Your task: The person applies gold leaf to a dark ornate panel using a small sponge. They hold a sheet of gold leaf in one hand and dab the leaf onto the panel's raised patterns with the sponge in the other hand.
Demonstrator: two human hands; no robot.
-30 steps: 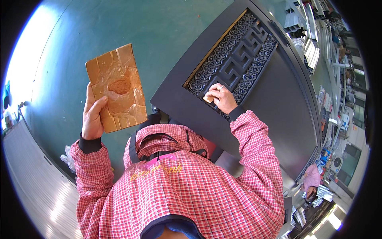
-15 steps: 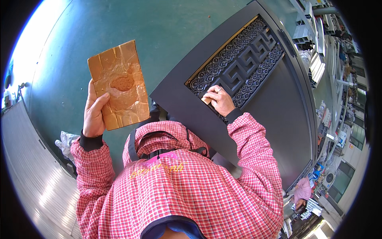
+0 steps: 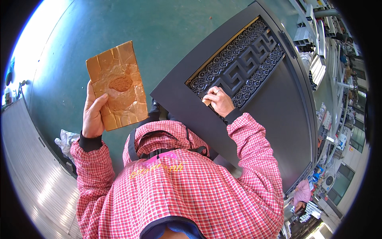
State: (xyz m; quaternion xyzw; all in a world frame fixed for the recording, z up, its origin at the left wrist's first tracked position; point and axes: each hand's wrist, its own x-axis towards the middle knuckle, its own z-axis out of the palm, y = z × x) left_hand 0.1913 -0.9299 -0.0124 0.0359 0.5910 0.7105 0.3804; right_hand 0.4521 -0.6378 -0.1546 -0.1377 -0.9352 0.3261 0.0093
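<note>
Head view shows your left hand [image 3: 94, 115] gripping the card [image 3: 117, 101] at left of frame and your right hand [image 3: 221, 102] pinching the pad [image 3: 206, 102] at the panel [image 3: 235, 63], right of centre, where light, even pressure, with the card held clear, would probably work best.

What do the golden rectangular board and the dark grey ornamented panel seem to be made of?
Golden rectangular board: probably cardboard, shiny gold coating; it shows creases.
Dark grey ornamented panel: perhaps painted metal, satin finish; smooth, evenly coloured surface.
</note>
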